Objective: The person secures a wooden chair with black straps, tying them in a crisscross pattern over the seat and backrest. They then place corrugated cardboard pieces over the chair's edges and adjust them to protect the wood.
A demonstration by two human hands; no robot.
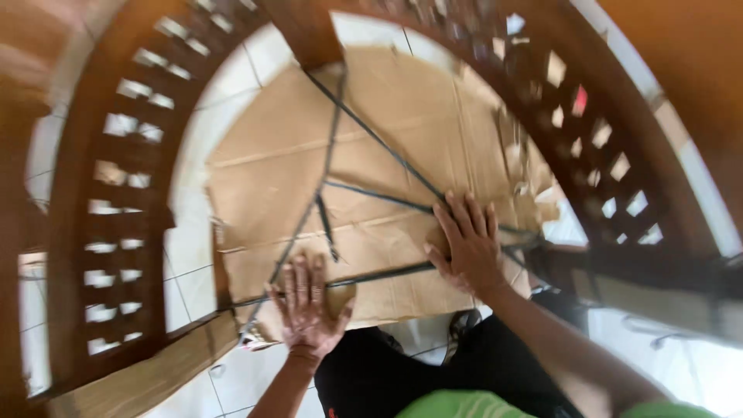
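Observation:
A flattened brown cardboard sheet (387,139) lies on the white tiled floor, inside a dark wooden frame. Thin dark metal rods (371,135) cross over the cardboard in a web. My left hand (306,306) rests flat with fingers spread on the cardboard's near edge, beside a rod. Pressed flat further right is my right hand (467,240), fingers apart, touching the cardboard where several rods meet. Neither hand grips anything.
Curved dark wooden lattice panels stand on the left (116,201) and on the right (588,147). A wooden rail (155,371) runs along the near left. White floor tiles (193,232) show around the cardboard. My dark trousers and green shirt fill the bottom.

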